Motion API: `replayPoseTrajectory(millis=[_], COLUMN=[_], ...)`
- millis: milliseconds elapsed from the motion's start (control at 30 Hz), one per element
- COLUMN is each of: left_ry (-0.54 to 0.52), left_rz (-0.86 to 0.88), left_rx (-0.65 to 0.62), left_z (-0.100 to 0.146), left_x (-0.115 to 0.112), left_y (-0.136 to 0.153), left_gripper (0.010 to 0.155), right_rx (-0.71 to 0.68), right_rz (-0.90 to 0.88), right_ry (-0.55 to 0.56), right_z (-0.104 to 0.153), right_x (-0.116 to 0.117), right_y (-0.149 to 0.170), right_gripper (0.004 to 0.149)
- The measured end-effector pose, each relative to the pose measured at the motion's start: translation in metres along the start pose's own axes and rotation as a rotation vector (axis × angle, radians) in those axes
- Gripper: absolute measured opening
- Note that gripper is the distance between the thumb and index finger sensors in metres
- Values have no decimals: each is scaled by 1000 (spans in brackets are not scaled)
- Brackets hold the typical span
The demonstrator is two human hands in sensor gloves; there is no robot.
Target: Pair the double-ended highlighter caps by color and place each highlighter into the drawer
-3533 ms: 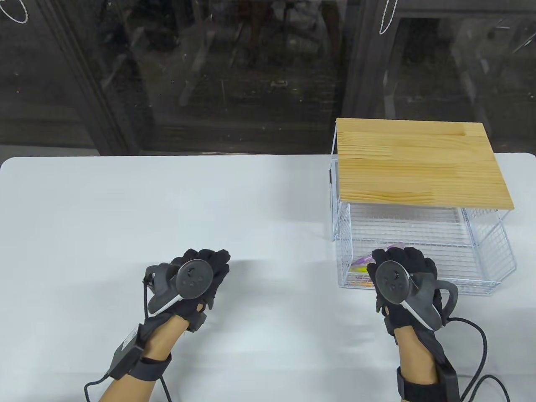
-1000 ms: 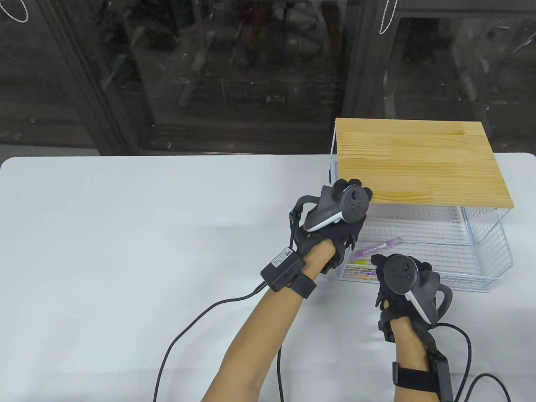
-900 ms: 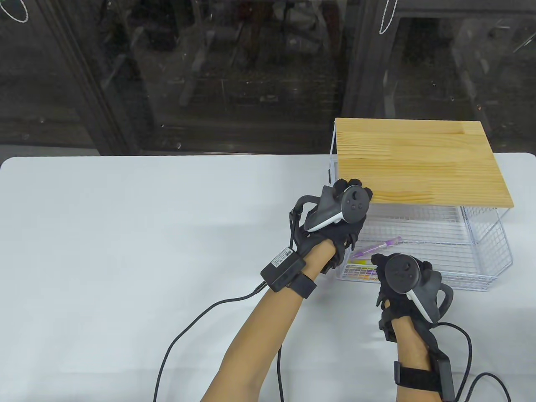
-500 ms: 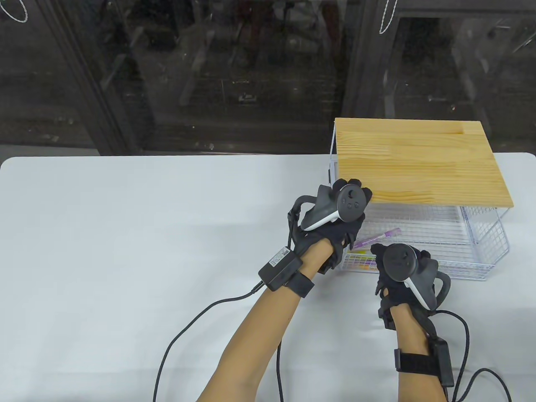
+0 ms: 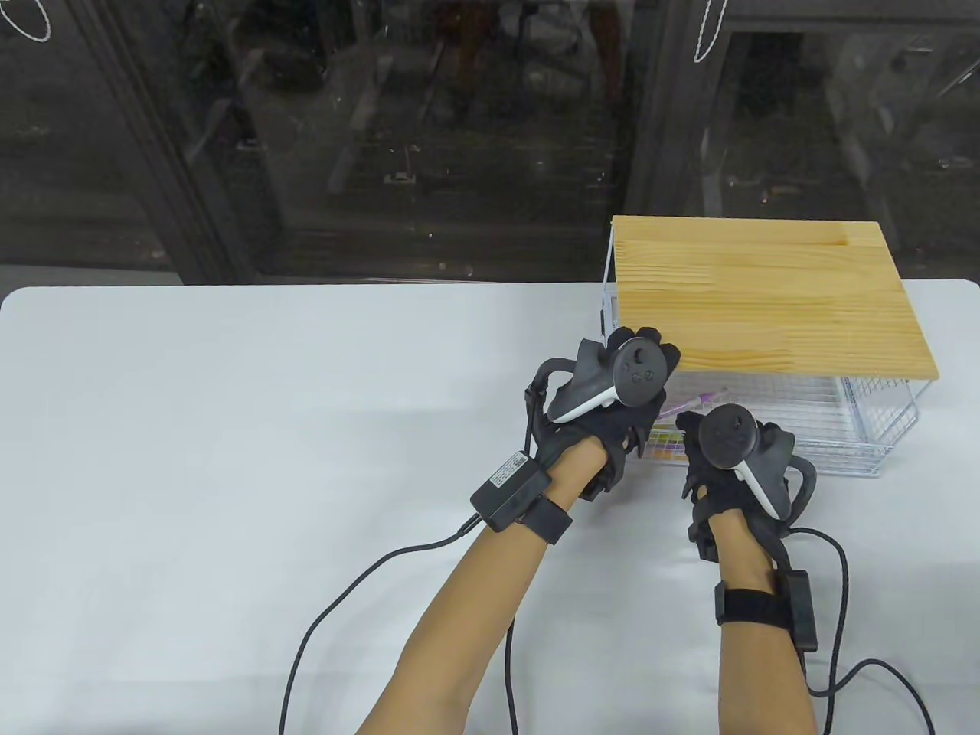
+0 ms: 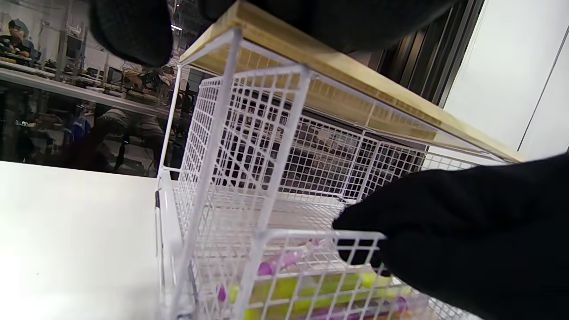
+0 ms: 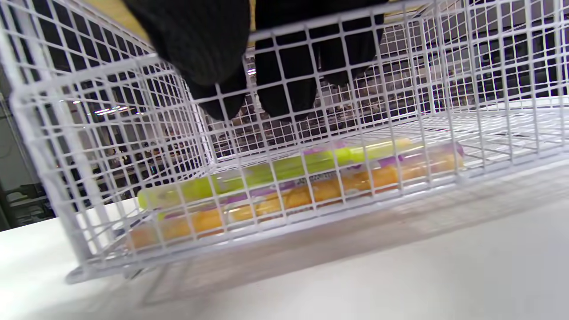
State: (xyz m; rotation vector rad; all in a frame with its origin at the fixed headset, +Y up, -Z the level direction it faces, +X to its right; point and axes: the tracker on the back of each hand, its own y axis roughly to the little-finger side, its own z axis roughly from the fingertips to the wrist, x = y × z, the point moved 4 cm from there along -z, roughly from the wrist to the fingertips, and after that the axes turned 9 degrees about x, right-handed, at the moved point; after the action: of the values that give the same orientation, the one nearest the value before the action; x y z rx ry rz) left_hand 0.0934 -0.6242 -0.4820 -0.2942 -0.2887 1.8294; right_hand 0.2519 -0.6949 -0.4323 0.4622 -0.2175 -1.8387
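Lab or workshop: white table (image 5: pixel 230 429), glass wall (image 5: pixel 383 138), workbenches behind.

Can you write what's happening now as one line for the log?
left hand presses wooden top | right hand grips drawer front | highlighters inside

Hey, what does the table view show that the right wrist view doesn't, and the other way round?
Only the table view shows the wooden top of the wire drawer unit, the left hand resting on its near left corner, and a purple highlighter lying in the drawer.

Only the right wrist view shows close up a yellow-green highlighter and an orange highlighter lying side by side behind the front mesh, with fingers hooked over the front rim.

Both show the right hand at the front of the white wire drawer on the white table.
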Motion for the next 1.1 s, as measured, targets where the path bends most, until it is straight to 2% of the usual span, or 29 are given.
replayPoseTrajectory(millis=[333, 600, 800, 1000, 1100], left_ry=[-5, -5, -16, -10, -2], left_rz=[0, 4, -5, -11, -4], left_rx=[-4, -5, -9, 1, 5], left_z=[0, 0, 0, 0, -1], left_x=[0, 0, 0, 0, 1], left_y=[0, 2, 1, 1, 2], left_gripper=[61, 61, 61, 61, 60], right_rx=[31, 50, 27, 22, -26], right_rz=[-10, -42, -37, -76, -35], right_ry=[-5, 58, 98, 14, 68], right_z=[-22, -31, -30, -30, -20], right_x=[6, 12, 17, 15, 6], right_y=[-4, -5, -5, -6, -10], right_gripper=[43, 43, 45, 46, 53])
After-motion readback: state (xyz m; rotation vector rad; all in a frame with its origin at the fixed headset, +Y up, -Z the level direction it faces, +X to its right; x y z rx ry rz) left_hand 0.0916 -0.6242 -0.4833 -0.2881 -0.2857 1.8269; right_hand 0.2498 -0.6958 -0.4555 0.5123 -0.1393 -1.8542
